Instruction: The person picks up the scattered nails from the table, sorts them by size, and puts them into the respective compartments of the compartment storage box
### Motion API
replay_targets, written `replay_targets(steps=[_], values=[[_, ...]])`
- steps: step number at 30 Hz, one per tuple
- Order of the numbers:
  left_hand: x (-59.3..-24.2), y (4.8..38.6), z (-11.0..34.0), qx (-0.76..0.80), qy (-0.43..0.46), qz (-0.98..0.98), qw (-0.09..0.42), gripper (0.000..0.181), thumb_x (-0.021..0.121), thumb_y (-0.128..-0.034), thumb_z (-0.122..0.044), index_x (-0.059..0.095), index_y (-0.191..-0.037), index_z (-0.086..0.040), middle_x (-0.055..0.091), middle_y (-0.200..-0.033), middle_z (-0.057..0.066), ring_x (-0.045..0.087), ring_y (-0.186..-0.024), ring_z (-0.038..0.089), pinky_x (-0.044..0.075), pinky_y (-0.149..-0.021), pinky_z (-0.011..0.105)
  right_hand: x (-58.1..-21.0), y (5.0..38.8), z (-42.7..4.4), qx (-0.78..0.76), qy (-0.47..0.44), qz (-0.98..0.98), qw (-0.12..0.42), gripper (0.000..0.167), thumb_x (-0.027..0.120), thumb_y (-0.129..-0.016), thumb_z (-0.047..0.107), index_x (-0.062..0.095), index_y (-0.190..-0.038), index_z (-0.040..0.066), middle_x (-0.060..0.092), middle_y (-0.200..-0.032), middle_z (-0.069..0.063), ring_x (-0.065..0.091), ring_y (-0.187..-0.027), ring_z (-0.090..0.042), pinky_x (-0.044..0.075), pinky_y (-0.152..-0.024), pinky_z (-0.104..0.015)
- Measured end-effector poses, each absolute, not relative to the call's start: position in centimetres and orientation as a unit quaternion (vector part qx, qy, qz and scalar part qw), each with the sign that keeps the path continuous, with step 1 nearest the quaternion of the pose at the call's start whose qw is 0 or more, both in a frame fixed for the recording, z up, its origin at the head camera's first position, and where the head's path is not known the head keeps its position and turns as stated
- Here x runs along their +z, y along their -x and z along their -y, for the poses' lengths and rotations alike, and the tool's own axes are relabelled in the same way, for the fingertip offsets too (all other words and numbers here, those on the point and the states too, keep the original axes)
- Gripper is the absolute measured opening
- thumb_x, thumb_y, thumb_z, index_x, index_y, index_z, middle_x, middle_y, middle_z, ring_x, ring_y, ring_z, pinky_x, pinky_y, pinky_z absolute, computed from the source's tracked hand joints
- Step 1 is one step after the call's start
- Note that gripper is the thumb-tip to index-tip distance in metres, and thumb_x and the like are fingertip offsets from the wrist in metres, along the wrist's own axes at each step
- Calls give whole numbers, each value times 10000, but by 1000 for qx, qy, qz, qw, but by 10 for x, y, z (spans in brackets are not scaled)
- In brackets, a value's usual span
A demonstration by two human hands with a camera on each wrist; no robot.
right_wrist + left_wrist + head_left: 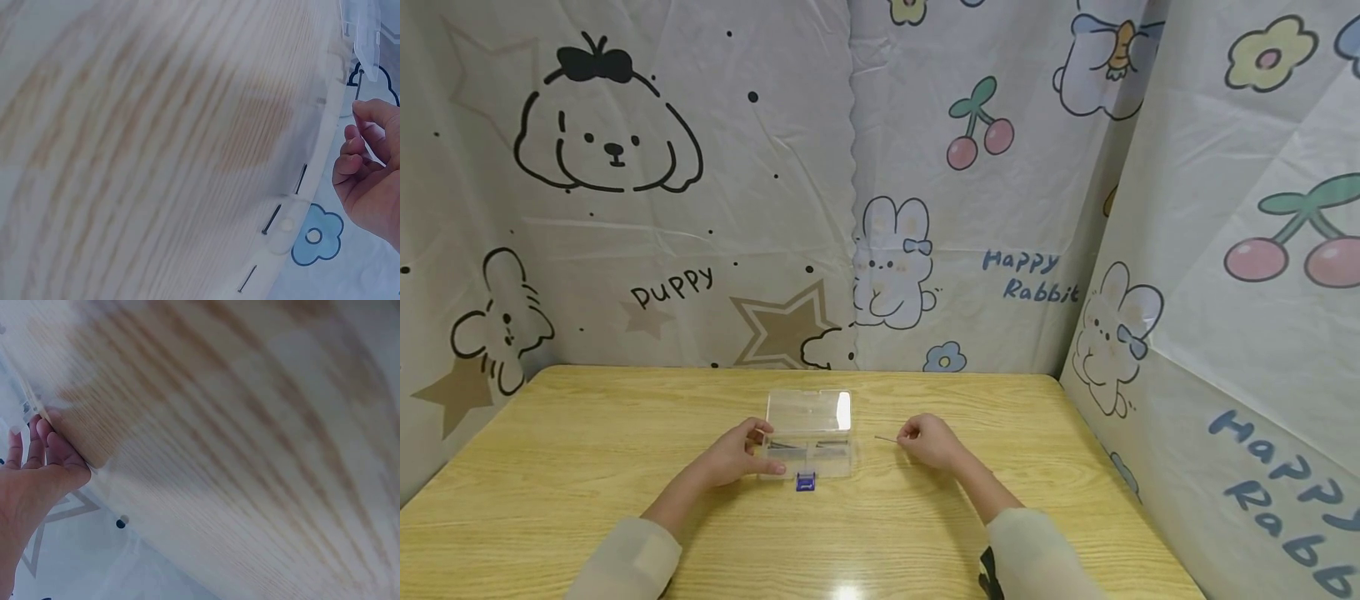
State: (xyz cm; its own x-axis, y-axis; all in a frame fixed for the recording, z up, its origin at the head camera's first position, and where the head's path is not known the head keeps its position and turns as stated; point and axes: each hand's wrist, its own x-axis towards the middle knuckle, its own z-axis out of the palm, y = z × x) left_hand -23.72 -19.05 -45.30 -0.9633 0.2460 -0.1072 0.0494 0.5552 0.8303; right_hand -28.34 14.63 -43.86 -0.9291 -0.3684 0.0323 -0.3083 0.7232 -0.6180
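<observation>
A clear plastic box (810, 461) stands on the table with its lid (808, 411) raised. Thin nails (831, 443) lie inside its compartments, and a blue latch (806, 482) hangs at the front. My left hand (739, 454) grips the box's left side, thumb at the front corner and fingers farther back. To the right of the box, my right hand (931, 442) pinches one nail (359, 84) between thumb and forefinger, its free end pointing toward the box. In the left wrist view the left hand (37, 469) covers most of the box.
In the right wrist view, a few loose nails (271, 219) lie on the table beyond the right hand. The wooden table (625, 417) ends at a printed cloth (775, 208) hanging behind it and along the right.
</observation>
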Motion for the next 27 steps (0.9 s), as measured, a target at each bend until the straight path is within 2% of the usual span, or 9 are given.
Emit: replay_targets(steps=[6,14,27], values=[[-453,237,191,467,-84,-874,107,712,805,-717,-339,436,-1245,-37,470,-1228,177,469,-1050,290,417,-881,421,-438,285,-139,-321,185,-927,53,120,593,-884,121,686,-859,48,582,-788,-11,474,-727,-125,413,-644,-255],[-450,236,190,464,-78,-876,110,736,807,-711,-350,431,-1259,-34,467,-1248,189,469,-1097,321,414,-922,473,-436,285,-127,-320,195,-926,51,113,601,-864,114,686,-841,45,578,-770,-11,478,-722,-121,410,-655,-259],[-451,236,189,464,-74,-876,108,731,811,-704,-350,438,-1249,-36,474,-1235,184,471,-1071,304,413,-908,457,-432,282,-112,-306,225,-924,45,111,594,-851,107,685,-827,46,577,-779,-8,478,-733,-114,413,-672,-261]])
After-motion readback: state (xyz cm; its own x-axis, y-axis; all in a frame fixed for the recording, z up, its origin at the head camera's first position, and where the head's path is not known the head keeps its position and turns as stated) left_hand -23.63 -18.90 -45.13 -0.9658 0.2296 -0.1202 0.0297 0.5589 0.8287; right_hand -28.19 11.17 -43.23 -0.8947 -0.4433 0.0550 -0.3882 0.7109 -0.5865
